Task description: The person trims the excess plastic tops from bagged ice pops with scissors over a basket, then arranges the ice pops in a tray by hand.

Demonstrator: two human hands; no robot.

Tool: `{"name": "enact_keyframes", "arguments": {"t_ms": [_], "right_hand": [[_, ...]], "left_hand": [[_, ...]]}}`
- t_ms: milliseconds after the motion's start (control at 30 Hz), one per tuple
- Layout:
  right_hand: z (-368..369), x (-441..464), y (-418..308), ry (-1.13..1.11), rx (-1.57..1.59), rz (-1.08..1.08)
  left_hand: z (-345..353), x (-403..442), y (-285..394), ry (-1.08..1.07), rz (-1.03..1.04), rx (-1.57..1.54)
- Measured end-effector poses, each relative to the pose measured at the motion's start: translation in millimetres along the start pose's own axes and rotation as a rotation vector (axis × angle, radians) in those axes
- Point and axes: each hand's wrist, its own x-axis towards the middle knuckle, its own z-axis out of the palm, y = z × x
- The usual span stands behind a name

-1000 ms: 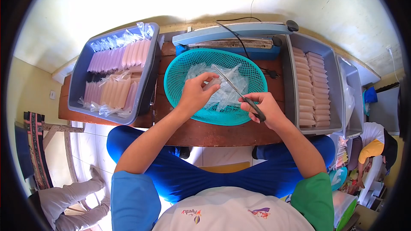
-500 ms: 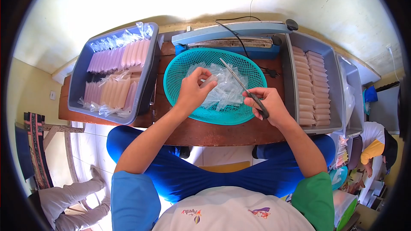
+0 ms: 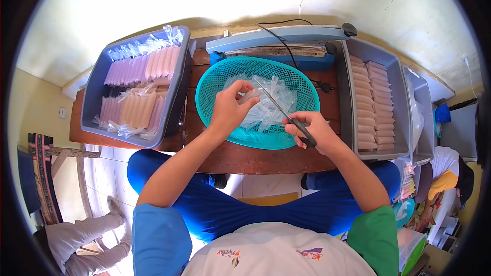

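At the far left, a leg in light grey trousers (image 3: 84, 232) stretches over the tiled floor (image 3: 99, 168); it belongs to another person. On the left end of the desk (image 3: 255, 161) stands a grey tub (image 3: 176, 97). In it lie two rows of long filled packs (image 3: 138, 105), of purple, pink and pale orange colour, with loose ends of clear film at both edges.

Next to this, the left hand (image 3: 232, 107) is above the left part of a turquoise basket (image 3: 207, 107). Its fingers are bent and the thumb comes close to them, and they hold a small piece of clear plastic (image 3: 249, 95). The basket stands on the desk, and a heap of clear plastic strips (image 3: 273, 112) lies inside it. Behind the basket there is a long blue device (image 3: 286, 36) with a black cable.

Over the right part of the basket, the right hand (image 3: 314, 130) is closed around the black handles of the scissors (image 3: 279, 105). The blades point up and left, across the heap, with the tip near the left hand.

To the right, another grey tub (image 3: 401, 92) holds two columns of pale pink packs (image 3: 372, 105). Just beside it is a third tub (image 3: 427, 133), with something whitish inside. At the far right, a co-worker (image 3: 445, 174) bends forward.
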Motion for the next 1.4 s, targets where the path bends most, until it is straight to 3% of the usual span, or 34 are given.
{"name": "enact_keyframes", "arguments": {"t_ms": [933, 1400], "right_hand": [[2.0, -3.5, -0.6, 0.089, -0.021, -0.019], [-0.2, -3.2, -2.0, -0.015, -0.001, 0.032]], "left_hand": [[0.0, -0.6, 4.0, -0.017, 0.041, 0.047], [-0.6, -1.4, 1.2, -0.014, 0.059, 0.067]]}}
